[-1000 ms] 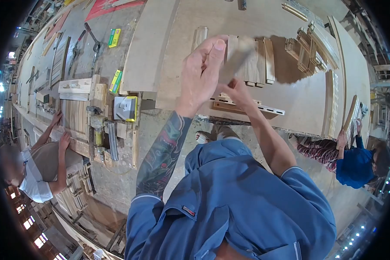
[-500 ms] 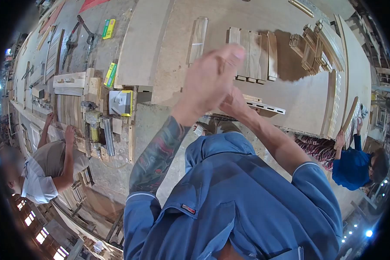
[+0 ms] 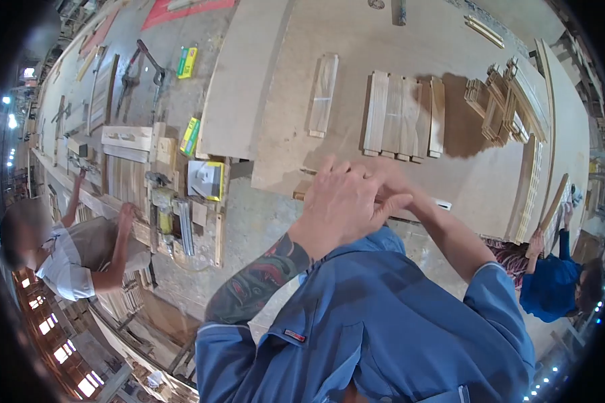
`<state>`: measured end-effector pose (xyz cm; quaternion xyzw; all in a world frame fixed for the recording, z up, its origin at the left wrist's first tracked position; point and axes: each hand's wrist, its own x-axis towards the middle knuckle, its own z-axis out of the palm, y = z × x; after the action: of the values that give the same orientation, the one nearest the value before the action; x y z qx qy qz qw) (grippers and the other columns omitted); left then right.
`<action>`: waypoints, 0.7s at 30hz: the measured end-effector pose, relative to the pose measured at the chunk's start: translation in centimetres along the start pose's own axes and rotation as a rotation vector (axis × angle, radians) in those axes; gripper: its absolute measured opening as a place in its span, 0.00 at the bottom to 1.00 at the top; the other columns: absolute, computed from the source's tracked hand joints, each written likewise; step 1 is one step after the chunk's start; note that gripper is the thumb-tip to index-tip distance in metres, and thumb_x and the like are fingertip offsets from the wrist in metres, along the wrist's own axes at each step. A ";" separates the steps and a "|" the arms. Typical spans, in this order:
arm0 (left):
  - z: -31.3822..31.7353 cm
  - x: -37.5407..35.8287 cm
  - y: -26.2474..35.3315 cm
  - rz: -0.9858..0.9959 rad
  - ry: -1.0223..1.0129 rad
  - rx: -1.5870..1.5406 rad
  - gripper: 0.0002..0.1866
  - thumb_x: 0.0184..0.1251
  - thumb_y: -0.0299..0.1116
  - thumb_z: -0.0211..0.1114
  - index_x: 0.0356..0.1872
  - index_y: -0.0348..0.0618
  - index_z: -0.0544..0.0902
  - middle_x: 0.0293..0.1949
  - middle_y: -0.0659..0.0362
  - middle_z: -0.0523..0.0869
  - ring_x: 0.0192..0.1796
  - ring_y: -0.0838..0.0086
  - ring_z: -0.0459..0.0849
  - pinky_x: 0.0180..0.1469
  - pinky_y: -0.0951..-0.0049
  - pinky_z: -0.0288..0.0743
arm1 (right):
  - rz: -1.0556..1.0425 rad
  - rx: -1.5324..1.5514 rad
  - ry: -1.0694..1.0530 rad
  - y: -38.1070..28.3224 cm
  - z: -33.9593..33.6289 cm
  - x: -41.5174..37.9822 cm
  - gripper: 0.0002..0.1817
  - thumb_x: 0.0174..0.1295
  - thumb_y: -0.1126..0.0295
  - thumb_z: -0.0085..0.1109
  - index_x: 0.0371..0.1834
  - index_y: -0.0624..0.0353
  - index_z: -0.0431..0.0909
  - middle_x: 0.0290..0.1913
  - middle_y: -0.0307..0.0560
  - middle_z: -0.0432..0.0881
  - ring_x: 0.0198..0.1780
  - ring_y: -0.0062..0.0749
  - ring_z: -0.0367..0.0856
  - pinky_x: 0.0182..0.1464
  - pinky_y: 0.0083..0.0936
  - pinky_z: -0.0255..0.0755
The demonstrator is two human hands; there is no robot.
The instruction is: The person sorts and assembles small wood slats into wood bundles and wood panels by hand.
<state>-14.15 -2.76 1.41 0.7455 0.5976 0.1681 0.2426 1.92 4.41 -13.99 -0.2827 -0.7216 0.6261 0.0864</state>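
My left hand, on the tattooed arm, is in front of my body with its back up, fingers stretched and thumb out. It overlaps my right hand, which is partly behind it, so the right fingers are largely hidden. I see nothing held in the left hand. Beyond the hands, a group of wooden slats lies side by side on the board-topped table. One single slat rests to their left. A pale slotted strip's end shows at the table's near edge, partly covered by my right forearm.
Stacked grooved wood pieces stand at the right. To the left are a power tool, pliers-like long-handled tool and green-yellow boxes. One person works at the left, another at the right.
Both hands have come down and closer to my body. The left hand has turned from edge-on to back up, now lying over the right. The view has tilted, so the table appears lower.
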 end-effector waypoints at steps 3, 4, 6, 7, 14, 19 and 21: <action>-1.3 0.8 -0.1 -0.108 0.000 -0.326 0.24 0.76 0.53 0.53 0.44 0.43 0.87 0.34 0.51 0.88 0.41 0.54 0.85 0.50 0.55 0.75 | 0.268 -0.482 0.478 2.8 -1.3 9.8 0.26 0.61 0.50 0.62 0.54 0.58 0.78 0.61 0.58 0.79 0.65 0.57 0.74 0.63 0.43 0.70; -1.0 1.0 -0.3 -0.108 0.001 -0.319 0.24 0.76 0.53 0.53 0.44 0.43 0.87 0.34 0.51 0.88 0.41 0.54 0.85 0.50 0.55 0.75 | 0.262 -0.608 0.626 3.2 -0.2 13.3 0.28 0.61 0.49 0.62 0.55 0.61 0.76 0.66 0.59 0.75 0.69 0.58 0.70 0.68 0.43 0.66; 0.0 1.1 -0.9 -0.124 0.161 0.057 0.22 0.77 0.51 0.52 0.44 0.44 0.86 0.33 0.51 0.87 0.38 0.52 0.85 0.44 0.54 0.77 | 0.367 -0.920 0.772 4.3 2.8 17.6 0.30 0.62 0.50 0.62 0.57 0.64 0.73 0.73 0.61 0.64 0.75 0.60 0.61 0.73 0.46 0.57; 0.1 1.3 -1.1 -0.118 0.165 0.064 0.22 0.77 0.51 0.52 0.44 0.44 0.86 0.33 0.51 0.87 0.38 0.52 0.85 0.44 0.54 0.77 | 0.362 -0.918 0.781 4.3 2.8 18.7 0.30 0.62 0.50 0.62 0.57 0.64 0.73 0.73 0.61 0.64 0.75 0.60 0.61 0.73 0.46 0.57; 0.5 0.6 -0.8 -0.150 0.100 0.071 0.19 0.77 0.49 0.52 0.43 0.50 0.87 0.30 0.50 0.85 0.36 0.49 0.85 0.40 0.51 0.77 | 0.293 -0.277 0.556 4.4 -0.1 10.8 0.22 0.62 0.56 0.66 0.49 0.63 0.78 0.40 0.48 0.85 0.43 0.41 0.84 0.49 0.36 0.77; 1.0 1.0 -1.4 -0.145 0.102 0.021 0.21 0.77 0.51 0.50 0.42 0.51 0.87 0.31 0.48 0.87 0.38 0.47 0.85 0.41 0.49 0.77 | 0.169 0.072 0.573 2.5 0.2 -1.6 0.17 0.63 0.60 0.69 0.45 0.64 0.83 0.39 0.43 0.88 0.42 0.26 0.84 0.46 0.26 0.79; 0.6 1.1 -1.3 -0.144 0.078 0.037 0.22 0.77 0.52 0.48 0.43 0.51 0.87 0.33 0.47 0.88 0.40 0.46 0.85 0.42 0.49 0.77 | -0.017 0.339 0.423 3.0 1.8 -3.6 0.15 0.63 0.66 0.70 0.47 0.66 0.84 0.43 0.42 0.88 0.44 0.23 0.84 0.48 0.26 0.79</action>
<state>-14.66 -1.57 0.14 0.6978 0.6618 0.1680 0.2166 4.92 1.23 -16.43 -0.3825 -0.5747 0.6642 0.2867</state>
